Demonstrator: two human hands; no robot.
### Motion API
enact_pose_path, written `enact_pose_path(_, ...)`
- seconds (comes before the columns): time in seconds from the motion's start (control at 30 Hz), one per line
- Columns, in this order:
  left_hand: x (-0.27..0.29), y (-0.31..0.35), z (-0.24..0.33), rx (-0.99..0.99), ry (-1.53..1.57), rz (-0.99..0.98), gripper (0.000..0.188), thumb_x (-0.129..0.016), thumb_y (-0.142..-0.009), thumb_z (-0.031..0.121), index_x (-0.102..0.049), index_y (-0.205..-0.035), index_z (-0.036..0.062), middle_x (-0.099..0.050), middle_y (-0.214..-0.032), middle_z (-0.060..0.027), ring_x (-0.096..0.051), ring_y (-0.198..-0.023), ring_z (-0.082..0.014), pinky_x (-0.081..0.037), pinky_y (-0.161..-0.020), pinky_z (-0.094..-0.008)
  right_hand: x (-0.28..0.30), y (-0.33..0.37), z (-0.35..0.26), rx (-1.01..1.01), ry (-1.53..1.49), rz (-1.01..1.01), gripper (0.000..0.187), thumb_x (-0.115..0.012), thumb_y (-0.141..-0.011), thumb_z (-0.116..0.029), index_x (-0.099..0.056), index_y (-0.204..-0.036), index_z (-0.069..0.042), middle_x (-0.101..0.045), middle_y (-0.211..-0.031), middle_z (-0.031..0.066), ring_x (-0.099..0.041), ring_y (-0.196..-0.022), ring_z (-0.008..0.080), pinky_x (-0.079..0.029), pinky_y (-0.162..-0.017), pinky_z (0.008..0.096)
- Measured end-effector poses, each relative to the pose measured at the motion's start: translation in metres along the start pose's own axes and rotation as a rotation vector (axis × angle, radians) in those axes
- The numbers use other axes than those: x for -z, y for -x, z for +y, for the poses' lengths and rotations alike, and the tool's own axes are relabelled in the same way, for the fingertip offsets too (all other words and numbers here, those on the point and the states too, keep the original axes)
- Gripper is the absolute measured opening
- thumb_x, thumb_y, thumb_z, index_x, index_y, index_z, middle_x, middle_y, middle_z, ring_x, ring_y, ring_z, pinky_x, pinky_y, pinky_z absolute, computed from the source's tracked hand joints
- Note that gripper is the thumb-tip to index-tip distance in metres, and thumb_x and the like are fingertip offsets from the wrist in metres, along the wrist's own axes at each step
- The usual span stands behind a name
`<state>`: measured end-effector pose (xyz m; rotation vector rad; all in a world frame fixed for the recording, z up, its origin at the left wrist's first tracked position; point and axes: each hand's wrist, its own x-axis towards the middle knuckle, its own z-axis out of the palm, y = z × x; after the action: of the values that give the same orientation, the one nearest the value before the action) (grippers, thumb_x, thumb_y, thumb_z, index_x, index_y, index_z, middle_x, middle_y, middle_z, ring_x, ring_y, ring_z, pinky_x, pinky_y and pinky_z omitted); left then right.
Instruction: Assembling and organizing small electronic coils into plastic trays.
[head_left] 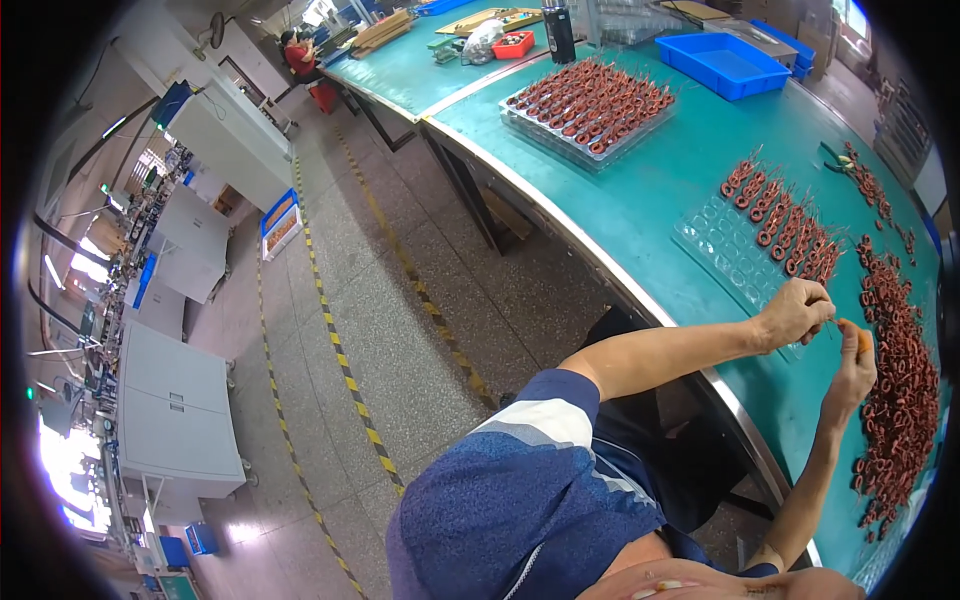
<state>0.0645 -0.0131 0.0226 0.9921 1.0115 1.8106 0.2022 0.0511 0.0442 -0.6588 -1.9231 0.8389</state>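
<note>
My left hand [793, 317] is closed in a pinch above the near end of a clear plastic tray [728, 255]. Close beside it, my right hand [852, 372] is also pinched, with an orange covering [864, 343] at its fingertips. The fingertips of both hands almost meet around something thin and too small to make out. Red-brown wire-wound ring coils [768, 208] with upright leads fill rows along the far right part of the tray. Its left pockets hold nothing. A long heap of loose coils [895, 400] lies on the green table to the right of my hands.
Stacked clear trays full of coils [592, 105] stand farther along the table [620, 215]. Beyond are a blue bin [722, 65], a dark bottle [558, 32] and a red box [513, 45]. Pliers [832, 158] lie at the far right. A person in red [299, 56] sits far off.
</note>
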Motion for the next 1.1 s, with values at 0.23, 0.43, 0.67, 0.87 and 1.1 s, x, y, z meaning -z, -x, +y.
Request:
enact_pose_path(0.23,-0.011,0.001,-0.009,0.152,0.366,-0.044,0.023,-0.052,-0.095,0.019,-0.051,-0.078,0.0037,-0.050,-0.062,-0.0021,-0.048,-0.047,-0.0114,-0.037,-0.040,-0.0257,0.011,-0.010,0.043,-0.507,-0.919,-0.218,0.026,-0.053,-0.097,-0.023,-0.063,-0.100,0.000,-0.048,-0.078,-0.0037,-0.041,-0.072,0.0055,-0.036,-0.069,0.0216)
enact_pose_path(0.43,-0.008,0.000,-0.014,0.093,0.262,-0.014,0.015,-0.045,-0.098,0.018,-0.049,-0.095,0.0040,-0.049,-0.068,-0.0017,-0.048,-0.050,-0.0104,-0.037,-0.042,-0.0250,-0.009,-0.003,0.024,-0.471,-0.690,-0.038,0.033,-0.049,-0.099,-0.029,-0.061,-0.109,0.000,-0.048,-0.077,-0.0038,-0.044,-0.074,0.0061,-0.036,-0.066,0.0226)
enact_pose_path(0.67,-0.006,-0.001,-0.002,-0.014,0.239,-0.099,0.016,-0.044,-0.095,0.008,-0.045,-0.109,0.0012,-0.049,-0.075,-0.0034,-0.049,-0.055,-0.0090,-0.041,-0.047,-0.0254,-0.007,0.004,0.040,-0.309,-0.617,-0.197,0.034,-0.048,-0.100,-0.029,-0.061,-0.109,0.000,-0.055,-0.082,-0.0008,-0.048,-0.074,0.0062,-0.039,-0.066,0.0209)
enact_pose_path(0.87,-0.007,0.005,0.002,-0.088,-0.033,-0.182,0.015,-0.047,-0.091,0.002,-0.048,-0.105,-0.0032,-0.055,-0.075,-0.0062,-0.053,-0.055,-0.0104,-0.044,-0.048,-0.0267,-0.010,0.007,0.037,-0.274,-0.440,-0.102,0.033,-0.050,-0.099,-0.029,-0.064,-0.100,0.001,-0.055,-0.074,-0.0009,-0.047,-0.067,0.0055,-0.038,-0.060,0.0199)
enact_pose_path(1.1,-0.004,0.004,0.000,-0.421,-0.429,-0.092,0.011,-0.053,-0.085,0.002,-0.053,-0.096,-0.0030,-0.058,-0.065,-0.0090,-0.057,-0.050,-0.0140,-0.045,-0.047,-0.0303,0.003,0.001,0.029,-0.524,-0.703,0.053,0.028,-0.053,-0.098,-0.027,-0.065,-0.100,-0.001,-0.049,-0.071,-0.0034,-0.040,-0.061,0.0036,-0.030,-0.053,0.0188)
